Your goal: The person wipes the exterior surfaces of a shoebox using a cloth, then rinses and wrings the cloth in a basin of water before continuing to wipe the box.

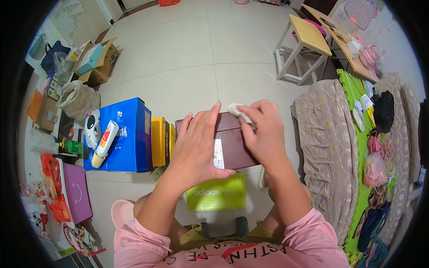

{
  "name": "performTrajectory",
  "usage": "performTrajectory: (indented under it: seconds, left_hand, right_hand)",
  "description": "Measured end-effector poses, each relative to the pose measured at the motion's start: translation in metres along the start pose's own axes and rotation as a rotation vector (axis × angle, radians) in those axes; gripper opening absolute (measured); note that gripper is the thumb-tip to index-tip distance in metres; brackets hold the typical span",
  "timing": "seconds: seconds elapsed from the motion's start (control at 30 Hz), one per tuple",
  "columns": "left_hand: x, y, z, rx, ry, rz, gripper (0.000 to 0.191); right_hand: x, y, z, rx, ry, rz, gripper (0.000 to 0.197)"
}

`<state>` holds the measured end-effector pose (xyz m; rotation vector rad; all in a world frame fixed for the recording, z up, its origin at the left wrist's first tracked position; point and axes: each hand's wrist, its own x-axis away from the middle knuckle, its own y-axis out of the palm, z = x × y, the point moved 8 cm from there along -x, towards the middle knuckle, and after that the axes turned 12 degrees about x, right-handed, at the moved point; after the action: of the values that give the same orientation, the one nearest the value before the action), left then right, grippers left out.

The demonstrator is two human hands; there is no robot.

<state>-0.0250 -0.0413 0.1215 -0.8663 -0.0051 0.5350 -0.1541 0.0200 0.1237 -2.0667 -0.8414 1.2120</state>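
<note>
A dark reddish-brown box [231, 125] with a white label lies across in front of me. My left hand [197, 150] rests over its left part, fingers stretched forward and thumb out to the side near the label. Pinched between the thumb and fingers of my right hand [264, 134] is a crumpled white cloth or tissue [236, 109], at the box's far right part. Below the brown box stands a lime-green adidas neo shoebox [216, 197].
A blue box [127, 147] with a white and yellow tube [106, 142] on it stands left, beside yellow boxes [159, 140]. A pink basin [122, 212] sits near my left leg. A patterned covered sofa [325, 150] runs along the right, a wooden-topped stool [306, 33] beyond it.
</note>
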Motion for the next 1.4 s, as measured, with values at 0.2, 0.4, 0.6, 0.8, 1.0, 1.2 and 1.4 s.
performTrajectory:
  seconds: [0.2,0.4,0.6,0.8,1.0,1.2,1.4]
  left_hand:
    - [0.000,0.000,0.001,-0.016,-0.005,-0.002,0.136]
    - [-0.001,0.001,0.002,-0.011,-0.008,0.013,0.134]
    - [-0.001,0.001,0.001,-0.013,-0.005,0.009,0.130]
    - [-0.002,0.001,0.003,-0.052,0.009,-0.002,0.129]
    - [0.001,0.006,0.002,-0.156,-0.016,-0.054,0.123]
    - [-0.002,0.008,0.005,-0.152,-0.015,-0.052,0.123]
    - [-0.002,0.007,0.007,-0.136,-0.036,-0.071,0.124]
  right_hand:
    - [0.002,-0.010,0.003,0.054,0.049,0.073,0.035]
    - [0.009,0.000,-0.023,-0.022,-0.120,-0.029,0.043]
    - [0.009,-0.008,0.006,0.019,0.048,-0.012,0.039]
    - [0.012,-0.026,0.047,0.037,0.288,0.093,0.032]
    - [0.014,-0.018,0.009,-0.031,0.035,0.092,0.041]
    - [0.015,-0.017,0.017,-0.014,0.040,0.047,0.044]
    - [0.017,-0.031,0.060,0.022,0.314,0.148,0.030]
